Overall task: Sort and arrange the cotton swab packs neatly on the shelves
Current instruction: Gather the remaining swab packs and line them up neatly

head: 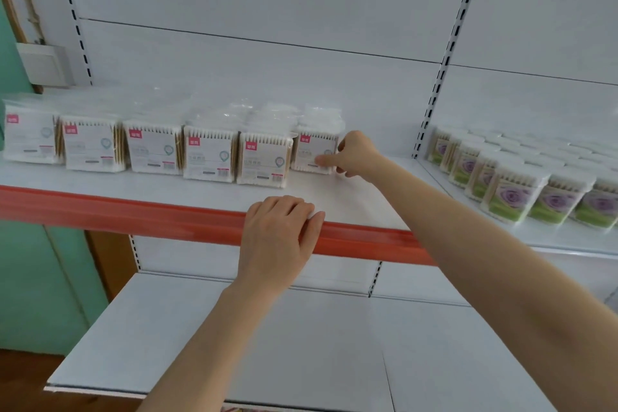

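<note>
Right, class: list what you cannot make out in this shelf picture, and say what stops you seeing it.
1. Print on the white swab packs: blurred and too small, head view.
2. How many packs stand behind the front row: hidden by the front packs, head view.
3. Right side of the end pack: covered by the right hand.
4. Row of flower-label packs: cut off by the right edge.

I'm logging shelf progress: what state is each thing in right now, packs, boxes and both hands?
rightmost pack: upright at the row's end, pinched by the right hand.
other white packs: five, upright, side by side, labels forward.
right hand: grips the rightmost pack.
left hand: rests on the red shelf edge, holds nothing.
purple-flower boxes: upright in rows on the neighbouring shelf.
</note>
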{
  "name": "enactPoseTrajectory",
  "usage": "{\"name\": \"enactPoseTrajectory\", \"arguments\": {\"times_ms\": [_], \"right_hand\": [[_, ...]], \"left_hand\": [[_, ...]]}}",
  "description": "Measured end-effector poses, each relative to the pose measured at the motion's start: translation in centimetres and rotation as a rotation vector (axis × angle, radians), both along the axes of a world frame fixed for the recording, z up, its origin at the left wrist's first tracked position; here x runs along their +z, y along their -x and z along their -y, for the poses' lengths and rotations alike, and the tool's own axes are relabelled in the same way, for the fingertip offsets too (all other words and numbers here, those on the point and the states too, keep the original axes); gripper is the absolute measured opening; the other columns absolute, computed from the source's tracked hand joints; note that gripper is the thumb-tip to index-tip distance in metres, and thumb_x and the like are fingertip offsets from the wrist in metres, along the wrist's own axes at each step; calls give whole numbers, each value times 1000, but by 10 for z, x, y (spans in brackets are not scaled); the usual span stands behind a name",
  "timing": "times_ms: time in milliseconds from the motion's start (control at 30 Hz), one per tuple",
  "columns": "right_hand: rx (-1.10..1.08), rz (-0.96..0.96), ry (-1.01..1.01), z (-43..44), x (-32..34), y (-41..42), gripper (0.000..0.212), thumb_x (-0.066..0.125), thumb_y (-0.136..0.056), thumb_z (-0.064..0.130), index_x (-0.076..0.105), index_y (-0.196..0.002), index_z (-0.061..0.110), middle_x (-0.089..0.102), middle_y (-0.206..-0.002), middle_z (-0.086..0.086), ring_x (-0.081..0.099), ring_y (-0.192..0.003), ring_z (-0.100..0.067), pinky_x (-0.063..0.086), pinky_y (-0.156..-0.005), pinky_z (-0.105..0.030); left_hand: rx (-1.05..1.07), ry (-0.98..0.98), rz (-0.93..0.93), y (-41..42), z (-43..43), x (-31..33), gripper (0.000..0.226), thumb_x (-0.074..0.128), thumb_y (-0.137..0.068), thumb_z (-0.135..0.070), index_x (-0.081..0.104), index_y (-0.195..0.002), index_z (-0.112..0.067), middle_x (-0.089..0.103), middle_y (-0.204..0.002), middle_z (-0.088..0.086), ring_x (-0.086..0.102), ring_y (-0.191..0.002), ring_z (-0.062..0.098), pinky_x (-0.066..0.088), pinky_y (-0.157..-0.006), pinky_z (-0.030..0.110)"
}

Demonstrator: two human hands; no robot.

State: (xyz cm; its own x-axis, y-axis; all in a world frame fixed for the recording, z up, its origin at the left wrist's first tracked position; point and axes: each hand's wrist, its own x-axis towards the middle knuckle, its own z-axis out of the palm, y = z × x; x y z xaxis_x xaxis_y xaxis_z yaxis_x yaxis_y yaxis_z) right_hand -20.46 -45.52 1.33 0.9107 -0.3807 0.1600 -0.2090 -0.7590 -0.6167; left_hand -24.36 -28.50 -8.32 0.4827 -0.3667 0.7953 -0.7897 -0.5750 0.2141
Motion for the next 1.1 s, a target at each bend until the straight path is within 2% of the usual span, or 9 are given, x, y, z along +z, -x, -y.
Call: {"name": "enactPoseTrajectory", "arguments": {"times_ms": [67,133,200,333,433,500,833,967,1100], "right_hand": [[-18,23,0,5,3,11,32,72,-79,28,55,-78,1,58,-71,-16,51,-73,-24,45,-60,-34],[-44,76,77,13,8,25,48,68,-83,29,55,-110,-9,62,-104,-26,51,-82,-27,46,-75,-39],[-45,139,145,24,14,44,45,61,-88,28,53,-121,-1,59,-117,-17,56,-99,-26,43,-82,-32],[-55,284,237,51,34,95,28,56,-90,24,61,-112,7,64,-109,-7,58,-101,-20,42,-82,-22],[-94,407,267,82,50,147,20,55,-88,20,65,-100,6,68,-99,-7,62,-95,-22,48,-87,-31],[-138,445,278,111,56,189,18,56,-88,18,66,-97,5,69,-97,-7,62,-93,-20,48,-86,-32],[-555,217,387,319,33,442,25,56,-90,17,62,-107,0,65,-103,-14,59,-99,-28,43,-87,-31],[-693,120,343,378,8,533,26,55,-90,19,60,-108,1,62,-96,-11,57,-93,-27,35,-71,-24],[-832,114,289,435,-16,601,24,56,-89,20,61,-106,4,60,-93,-8,55,-86,-22,42,-77,-30]], "left_hand": [[-15,-24,-6,0,-1,1,37,42,-90,-33,70,-77,-13,69,-78,0,63,-73,22,45,-69,32],[-11,-71,5,0,-3,2,39,40,-90,-32,70,-78,-11,69,-78,2,64,-72,24,47,-69,34],[-17,-111,5,3,-1,7,42,35,-89,-31,69,-76,-9,68,-74,5,64,-68,27,49,-66,35],[-74,-48,82,34,27,24,36,41,-84,-27,69,-76,-5,67,-72,8,63,-65,30,51,-67,37],[-224,16,156,80,75,37,32,45,-83,-25,69,-80,-4,68,-74,9,64,-66,29,52,-67,38],[-336,31,171,115,114,39,30,46,-83,-25,69,-79,-4,67,-71,8,63,-63,29,53,-64,38],[-686,-49,130,299,303,31,32,45,-81,-29,67,-71,-8,63,-64,6,60,-57,28,52,-53,34],[-805,-112,84,348,363,33,34,44,-81,-32,69,-74,-10,65,-64,3,62,-56,25,52,-53,32],[-893,-179,62,384,430,41,36,44,-80,-34,71,-78,-11,68,-68,4,64,-57,25,53,-54,32]]}}
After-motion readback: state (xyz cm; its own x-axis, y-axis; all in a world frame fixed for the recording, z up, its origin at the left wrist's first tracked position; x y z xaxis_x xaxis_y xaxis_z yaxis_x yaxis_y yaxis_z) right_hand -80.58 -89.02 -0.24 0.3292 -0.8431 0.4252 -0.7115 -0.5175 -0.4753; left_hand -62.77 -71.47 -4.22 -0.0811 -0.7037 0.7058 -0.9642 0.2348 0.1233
